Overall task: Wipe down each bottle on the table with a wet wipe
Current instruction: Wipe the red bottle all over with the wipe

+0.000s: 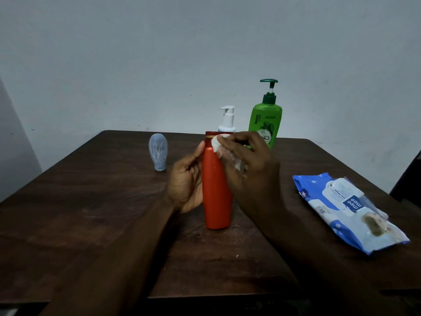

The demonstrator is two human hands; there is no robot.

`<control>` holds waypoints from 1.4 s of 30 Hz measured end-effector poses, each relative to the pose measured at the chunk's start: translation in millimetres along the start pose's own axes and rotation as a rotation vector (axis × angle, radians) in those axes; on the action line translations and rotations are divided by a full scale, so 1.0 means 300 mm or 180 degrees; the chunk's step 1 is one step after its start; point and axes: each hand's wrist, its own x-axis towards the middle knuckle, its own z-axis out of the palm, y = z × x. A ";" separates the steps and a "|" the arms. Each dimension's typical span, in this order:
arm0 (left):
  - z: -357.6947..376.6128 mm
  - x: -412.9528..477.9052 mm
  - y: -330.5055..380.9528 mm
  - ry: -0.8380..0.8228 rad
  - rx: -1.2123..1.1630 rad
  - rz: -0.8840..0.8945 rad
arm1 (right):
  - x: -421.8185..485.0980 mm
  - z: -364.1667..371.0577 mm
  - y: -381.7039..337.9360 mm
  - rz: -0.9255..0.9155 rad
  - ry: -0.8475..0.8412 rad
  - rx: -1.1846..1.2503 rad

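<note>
A tall orange-red bottle with a red, gold-ringed cap stands upright mid counter. The left hand grips its side; right hand fingers pinch a crumpled white wipe against its shoulder

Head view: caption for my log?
Left hand holds the upright orange bottle; right hand presses a wet wipe against its neck.

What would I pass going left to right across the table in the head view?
Blue-grey bottle, left hand, orange bottle, green pump bottle, wet wipes pack. Left out for overlap: white pump bottle, right hand, wipe.
</note>
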 end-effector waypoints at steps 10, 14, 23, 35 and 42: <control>-0.010 0.007 -0.005 0.0044 -0.0060 -0.0129 | 0.019 0.011 0.043 -0.0420 -0.0640 -0.0230; -0.012 0.006 -0.013 0.0102 -0.0142 -0.0197 | -0.020 -0.002 0.054 -0.0528 -0.0818 -0.0211; -0.011 0.005 -0.011 0.0327 0.0180 -0.0226 | -0.221 -0.061 0.014 -0.0749 -0.1561 0.0009; -0.020 0.011 -0.010 0.0292 0.0213 -0.0224 | -0.202 -0.048 0.027 -0.0659 -0.1619 -0.0016; -0.028 0.013 -0.015 0.0130 -0.0051 -0.0191 | 0.029 0.007 0.048 -0.0387 -0.0944 -0.0139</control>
